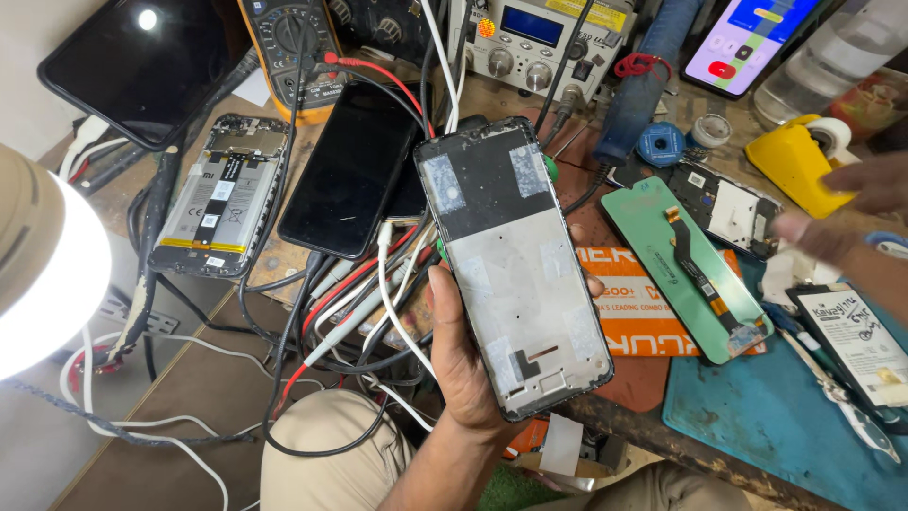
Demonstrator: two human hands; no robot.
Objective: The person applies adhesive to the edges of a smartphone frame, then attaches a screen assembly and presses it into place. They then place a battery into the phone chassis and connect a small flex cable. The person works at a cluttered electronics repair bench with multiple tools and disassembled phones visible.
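My left hand (463, 364) holds a bare phone frame (515, 265) upright over the front of the bench, thumb along its left edge and fingers behind it. The frame is grey metal with a black rim and patches of clear tape. My right hand (842, 213) is blurred at the far right, fingers spread, hovering near a yellow tape dispenser (794, 161) and an opened phone body (733, 208). It holds nothing that I can see. A green-backed display panel (686, 270) with a black flex cable lies face down just left of that hand.
A phone battery (861, 341) and tweezers (842, 393) lie on a blue mat (766, 426). An opened phone (222, 194), a black phone (355, 166), a multimeter (288, 43), a power supply (530, 38) and tangled wires (350, 312) crowd the left. A bright lamp (43, 274) sits far left.
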